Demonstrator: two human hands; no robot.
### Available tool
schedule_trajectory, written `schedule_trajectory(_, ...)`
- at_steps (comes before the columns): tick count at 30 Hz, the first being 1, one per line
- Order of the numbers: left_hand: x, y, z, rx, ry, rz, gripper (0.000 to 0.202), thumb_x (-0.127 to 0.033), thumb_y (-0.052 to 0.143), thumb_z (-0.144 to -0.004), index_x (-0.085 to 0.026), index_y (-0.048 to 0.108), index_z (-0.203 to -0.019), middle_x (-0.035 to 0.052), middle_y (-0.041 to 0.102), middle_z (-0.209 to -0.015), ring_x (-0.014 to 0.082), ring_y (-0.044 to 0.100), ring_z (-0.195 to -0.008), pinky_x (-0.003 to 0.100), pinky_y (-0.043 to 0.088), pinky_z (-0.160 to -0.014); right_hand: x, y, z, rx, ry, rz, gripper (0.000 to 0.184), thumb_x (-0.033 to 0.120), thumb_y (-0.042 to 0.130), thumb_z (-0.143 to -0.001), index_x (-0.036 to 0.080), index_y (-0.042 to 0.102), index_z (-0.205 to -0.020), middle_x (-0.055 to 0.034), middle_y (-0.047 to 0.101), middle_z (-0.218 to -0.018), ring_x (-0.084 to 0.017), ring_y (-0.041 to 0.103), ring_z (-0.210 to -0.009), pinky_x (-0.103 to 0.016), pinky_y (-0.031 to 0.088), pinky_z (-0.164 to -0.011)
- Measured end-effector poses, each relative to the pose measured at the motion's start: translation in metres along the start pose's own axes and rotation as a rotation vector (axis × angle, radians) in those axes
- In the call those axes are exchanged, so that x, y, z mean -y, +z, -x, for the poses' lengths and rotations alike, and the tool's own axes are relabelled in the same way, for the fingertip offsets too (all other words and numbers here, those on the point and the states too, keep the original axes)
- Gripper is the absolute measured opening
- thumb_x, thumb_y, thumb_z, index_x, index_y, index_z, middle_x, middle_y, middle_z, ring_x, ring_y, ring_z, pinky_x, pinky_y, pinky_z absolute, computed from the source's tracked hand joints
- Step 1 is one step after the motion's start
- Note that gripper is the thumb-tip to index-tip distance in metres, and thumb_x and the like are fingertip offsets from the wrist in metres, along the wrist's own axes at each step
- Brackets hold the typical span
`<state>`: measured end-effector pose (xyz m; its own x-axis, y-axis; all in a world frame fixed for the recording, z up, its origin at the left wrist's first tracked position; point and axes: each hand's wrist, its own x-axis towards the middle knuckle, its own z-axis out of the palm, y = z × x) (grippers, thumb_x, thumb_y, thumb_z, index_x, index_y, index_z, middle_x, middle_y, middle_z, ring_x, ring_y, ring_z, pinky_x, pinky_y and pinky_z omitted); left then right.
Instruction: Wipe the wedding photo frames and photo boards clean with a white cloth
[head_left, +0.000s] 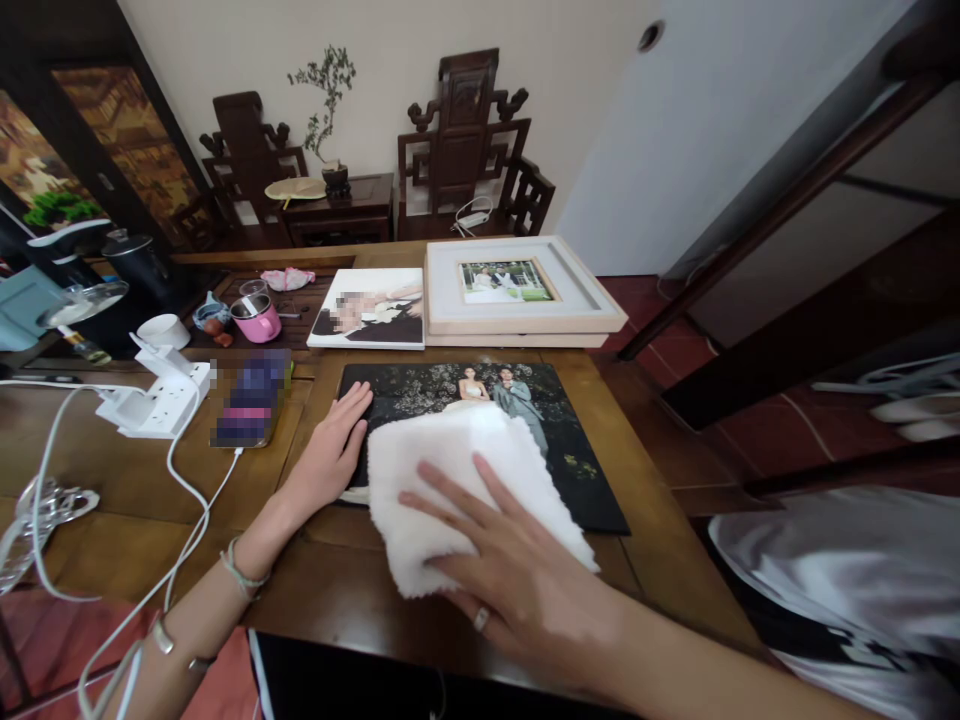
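A large dark photo print (585,490) of a couple lies flat on the wooden table. My left hand (330,445) rests along its left edge, fingers stretched out and holding nothing. Over the lower middle of the print is a fluffy white cloth (525,450), covering part of the picture. My right hand (502,550) presses on the cloth, with its fingers spread over the top and the thumb at the near edge, where the cloth is gripped. What lies under the palm is hidden.
Behind the print are a smaller photo panel (371,310) and stacked pale frames (517,315). At left are a phone (251,400), a white power strip (169,400) with loose cables, a pink mug (256,320) and a clear plastic clip (56,510). The table's right edge is near the print.
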<state>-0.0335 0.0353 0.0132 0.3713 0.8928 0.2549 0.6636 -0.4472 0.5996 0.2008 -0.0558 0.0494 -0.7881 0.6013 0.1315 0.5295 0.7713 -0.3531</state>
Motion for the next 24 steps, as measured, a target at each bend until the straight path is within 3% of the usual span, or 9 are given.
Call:
schedule_trajectory(5,-0.001,0.001,-0.001,-0.006,-0.005,-0.001,0.045,-0.032,0.033,-0.096,-0.016,0.046,-0.136,0.0106,0.040,-0.147,0.0205,0.029,-0.140,0.046,0.021,-0.116,-0.038,-0.012,-0.004,-0.117,0.169,0.125,0.033,0.010,0.041,-0.085,0.019,0.064,-0.108,-0.0115,0.048,-0.141,-0.032,0.025,-0.139,-0.069,0.019,-0.106)
schedule_trajectory(9,-0.005,-0.002,0.000,-0.080,-0.014,0.058,0.044,-0.035,0.035,-0.096,-0.018,0.047,-0.135,0.0091,0.043,-0.145,0.0200,0.034,-0.138,0.043,0.024,-0.116,-0.050,-0.017,-0.030,-0.090,0.245,0.147,0.037,0.011,0.038,-0.087,0.016,0.061,-0.116,-0.0143,0.050,-0.138,-0.037,0.022,-0.139,-0.074,0.022,-0.101)
schedule_trajectory(14,-0.010,-0.007,0.005,-0.208,0.000,0.254,0.049,-0.040,0.027,-0.098,-0.018,0.041,-0.140,0.0061,0.040,-0.148,0.0205,0.034,-0.138,0.039,0.025,-0.116,-0.030,-0.009,-0.059,0.010,0.092,0.087,0.034,0.022,0.042,-0.092,0.023,0.060,-0.121,-0.0080,0.041,-0.146,-0.037,0.020,-0.140,-0.075,0.013,-0.102)
schedule_trajectory(19,-0.009,-0.006,0.006,-0.222,0.009,0.278,0.053,-0.041,0.020,-0.099,-0.017,0.037,-0.142,0.0057,0.040,-0.148,0.0201,0.033,-0.138,0.038,0.024,-0.117,-0.010,-0.006,-0.047,0.060,-0.172,-0.070,0.028,0.029,0.045,-0.093,0.025,0.064,-0.114,-0.0051,0.047,-0.142,-0.029,0.021,-0.141,-0.067,0.006,-0.109)
schedule_trajectory(24,-0.008,-0.001,0.004,-0.088,-0.020,0.097,0.047,-0.040,0.030,-0.097,-0.018,0.047,-0.136,0.0078,0.047,-0.143,0.0213,0.040,-0.135,0.044,0.023,-0.116,-0.014,-0.016,-0.016,0.044,-0.070,-0.147,0.027,0.018,0.042,-0.091,0.022,0.062,-0.109,-0.0044,0.060,-0.130,-0.022,0.027,-0.139,-0.058,0.009,-0.114)
